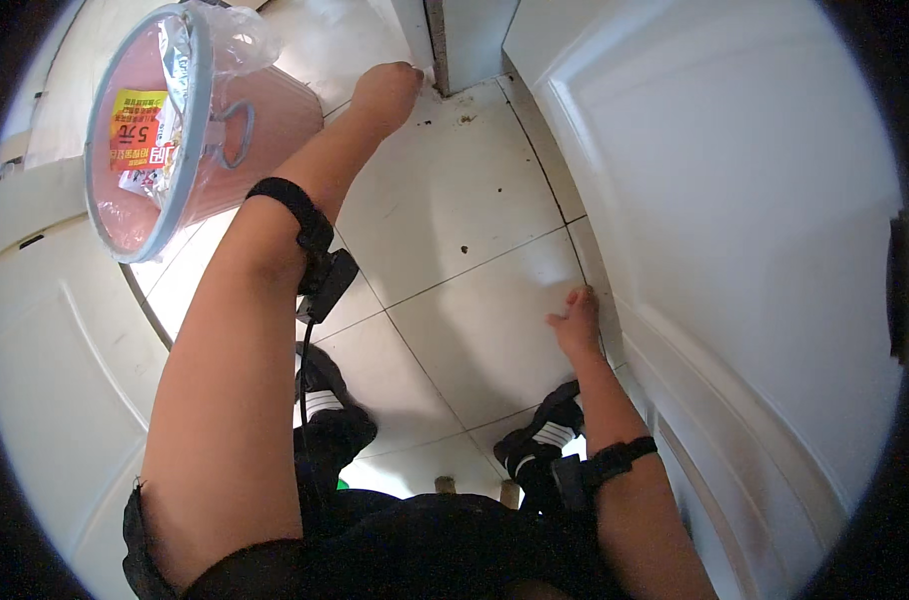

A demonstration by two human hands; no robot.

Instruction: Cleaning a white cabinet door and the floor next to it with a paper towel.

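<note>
My left hand point(387, 96) reaches down to the tiled floor point(454, 187), beside the lower end of a pale panel; its fingers curl away from view, so I cannot tell whether it holds anything. Left of it stands a pink waste bin point(274, 120) with a blue-grey rim, a clear plastic liner and wrappers inside. My right hand point(578, 319) hangs near the white panelled door, thumb and fingers partly apart, with nothing visible in it. Small dark bits of debris point(464, 250) lie on the tiles between my hands.
A white panelled door point(739, 187) runs along the right side. White cabinet doors point(57, 330) stand at the left. My feet in black shoes point(544, 424) are on the tiles below. Straps with black devices point(328, 285) are on my forearms, one with a cable.
</note>
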